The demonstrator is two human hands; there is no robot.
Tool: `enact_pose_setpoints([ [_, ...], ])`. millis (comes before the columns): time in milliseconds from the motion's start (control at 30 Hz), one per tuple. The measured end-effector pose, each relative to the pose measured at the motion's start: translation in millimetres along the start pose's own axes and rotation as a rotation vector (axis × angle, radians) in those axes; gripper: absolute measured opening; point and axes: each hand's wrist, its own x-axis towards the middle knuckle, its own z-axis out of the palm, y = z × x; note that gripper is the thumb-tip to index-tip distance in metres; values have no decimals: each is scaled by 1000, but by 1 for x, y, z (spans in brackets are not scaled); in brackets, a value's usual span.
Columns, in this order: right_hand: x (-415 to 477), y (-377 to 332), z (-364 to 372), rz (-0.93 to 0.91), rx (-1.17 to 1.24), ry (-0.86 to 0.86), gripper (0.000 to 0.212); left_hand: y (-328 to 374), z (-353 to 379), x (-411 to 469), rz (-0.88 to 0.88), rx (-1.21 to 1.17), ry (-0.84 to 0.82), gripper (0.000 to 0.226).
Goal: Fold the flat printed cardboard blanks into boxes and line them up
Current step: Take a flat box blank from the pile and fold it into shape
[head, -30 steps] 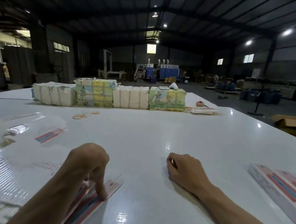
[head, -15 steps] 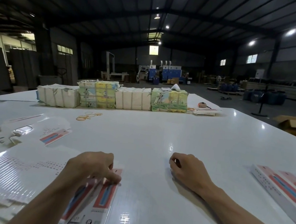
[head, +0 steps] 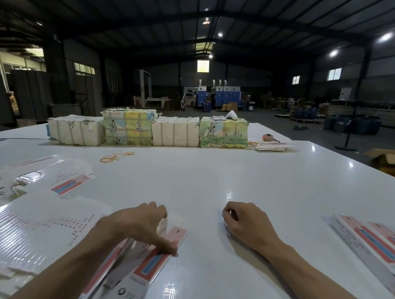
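My left hand (head: 139, 225) grips a flat printed cardboard blank (head: 148, 267) near the table's front edge, thumb lying across its red and blue panel and fingers curled over the far edge. This blank lies partly over a glossy white pile of flat blanks (head: 13, 224) on the left. Loosely curled, my right hand (head: 247, 223) rests on the white table (head: 212, 177) and holds nothing. Folded boxes (head: 376, 247) with red and blue stripes lie side by side at the right edge.
Another loose blank (head: 70, 184) lies further back on the left. Wrapped bundles (head: 147, 131) form a row across the table's far side, with orange rubber bands (head: 116, 156) in front of them. A small orange object (head: 267, 137) and papers sit at the far right.
My left hand has slid a blank rightward off the pile and changed from pressing with a fingertip to gripping it with thumb and fingers. My right hand has stayed where it was.
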Motion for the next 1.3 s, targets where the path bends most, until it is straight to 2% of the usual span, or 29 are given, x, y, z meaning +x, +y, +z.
enact_pose_setpoints([
  [100,0,0,0,5,6,-4,22,7,-4,-1,-66,51,-29,102],
  [200,0,1,0,12,8,-3,25,14,-15,4,-74,69,-185,85],
  [300,-1,2,0,13,30,1,28,22,-21,6,-53,56,-233,88],
  [367,0,3,0,9,43,2,25,26,-21,6,-7,-50,-207,89],
  [467,0,2,1,-6,75,3,21,26,-17,11,87,-320,-103,51],
  [533,0,1,2,-27,117,16,19,25,-18,14,85,-515,-33,39],
  [567,0,-1,1,-42,144,35,17,25,-19,16,83,-640,-61,37],
  [667,4,-10,-6,-111,230,186,16,38,-19,22,157,-1128,-275,45],
  [733,10,-18,-14,-184,217,288,20,50,-15,24,210,-1320,-245,53],
  [833,22,-26,-20,-251,97,288,30,67,-8,26,273,-1520,-139,59],
  [933,36,-27,-17,-226,-22,185,39,74,0,28,281,-1631,0,65],
  [1067,39,-23,3,-275,-18,78,41,65,22,31,206,-1716,96,66],
  [1200,36,-18,19,-163,312,106,32,60,30,34,196,-1696,117,60],
  [1300,40,-16,13,-147,372,176,19,66,27,32,256,-1753,17,64],
])
